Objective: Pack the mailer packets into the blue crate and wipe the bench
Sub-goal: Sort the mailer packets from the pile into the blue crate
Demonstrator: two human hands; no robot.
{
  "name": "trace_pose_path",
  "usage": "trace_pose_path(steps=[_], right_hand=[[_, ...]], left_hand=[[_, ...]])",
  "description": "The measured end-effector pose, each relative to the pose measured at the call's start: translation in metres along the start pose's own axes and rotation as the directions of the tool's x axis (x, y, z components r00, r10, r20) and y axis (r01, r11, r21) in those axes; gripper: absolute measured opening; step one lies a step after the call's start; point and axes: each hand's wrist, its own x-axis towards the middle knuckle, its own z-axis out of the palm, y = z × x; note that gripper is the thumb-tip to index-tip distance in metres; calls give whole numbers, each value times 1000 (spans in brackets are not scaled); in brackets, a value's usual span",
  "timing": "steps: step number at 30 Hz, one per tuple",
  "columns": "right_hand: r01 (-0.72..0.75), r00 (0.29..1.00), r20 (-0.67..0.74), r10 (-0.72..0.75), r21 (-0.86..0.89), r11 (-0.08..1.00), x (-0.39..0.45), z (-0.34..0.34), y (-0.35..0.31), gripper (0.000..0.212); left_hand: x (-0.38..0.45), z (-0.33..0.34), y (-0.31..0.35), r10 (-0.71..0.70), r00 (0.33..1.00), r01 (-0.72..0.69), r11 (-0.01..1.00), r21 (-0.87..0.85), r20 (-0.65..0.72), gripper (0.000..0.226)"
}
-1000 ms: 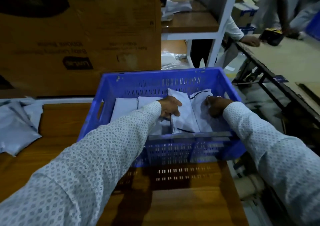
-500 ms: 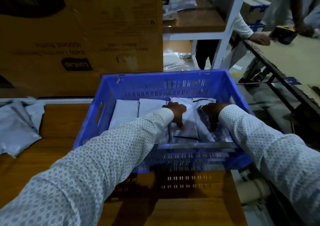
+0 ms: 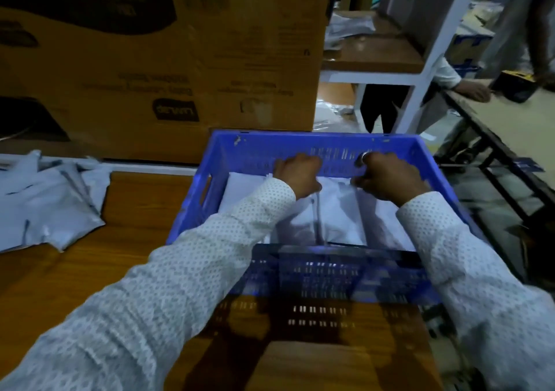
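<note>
Both our hands reach into the blue crate (image 3: 258,147), left hand (image 3: 298,173) and right hand (image 3: 387,177) curled over white mailer packets (image 3: 336,216). We cannot tell whether they grip.

Both hands are inside the blue crate (image 3: 315,146) on the wooden bench (image 3: 144,210), the left hand (image 3: 298,174) and right hand (image 3: 387,177) with fingers curled down at the far ends of the white mailer packets (image 3: 315,219) lying in it; whether they grip the packets is hard to tell. More packets (image 3: 45,201) lie loose in a heap on the bench to the left, well apart from the crate. A large cardboard box (image 3: 180,60) stands behind, and another person's hand (image 3: 474,92) rests on a table (image 3: 516,126) at the right.
</note>
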Motion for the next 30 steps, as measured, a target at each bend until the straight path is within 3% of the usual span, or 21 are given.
trace_pose_path(steps=[5, 9, 16, 23, 30], right_hand=[[110, 976, -210, -54, 264, 958, -24, -12, -63, 33], [248, 951, -268, -152, 373, 894, -42, -3, -123, 31], [413, 903, -301, -306, 412, 812, -62, 34, -244, 25], [498, 858, -385, -341, 458, 736, -66, 62, -369, 20], [488, 872, -256, -416, 500, 715, -50, 115, -484, 16]], left_hand=[[-59, -40, -55, -86, 962, 65, 994, -89, -260, 45], [-116, -54, -104, -137, 899, 76, 984, -158, -416, 41], [-190, -55, -210, -252, 827, 124, 953, -275, -502, 24], [-260, -64, -346, -408, 718, 239, 906, -350, -564, 19], [-309, -49, -478, -568, 675, 389, 816, -427, -471, 27]])
